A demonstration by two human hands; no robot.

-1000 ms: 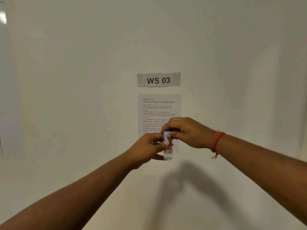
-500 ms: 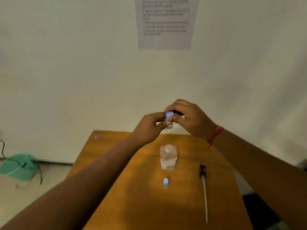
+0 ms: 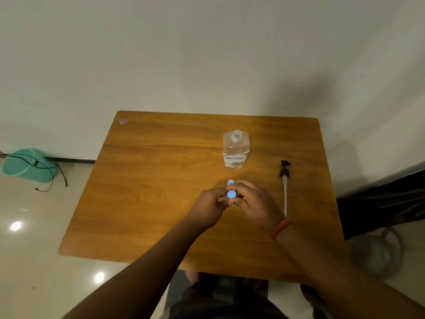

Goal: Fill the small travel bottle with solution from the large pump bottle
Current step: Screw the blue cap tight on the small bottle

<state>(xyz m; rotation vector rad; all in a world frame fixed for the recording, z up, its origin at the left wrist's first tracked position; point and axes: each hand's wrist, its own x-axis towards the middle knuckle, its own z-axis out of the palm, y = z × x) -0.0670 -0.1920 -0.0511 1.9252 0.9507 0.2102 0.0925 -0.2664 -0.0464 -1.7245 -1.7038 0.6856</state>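
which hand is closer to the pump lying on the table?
Right. The right hand sits just left of the pump and its tube, apart from it. The left hand is further left, on the far side of the blue cap both hands hold.

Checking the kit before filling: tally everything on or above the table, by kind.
Large clear bottle: 1
Pump head with tube: 1
Blue caps: 2 (one lying, one held)
Sticker scrap: 1
Total: 5
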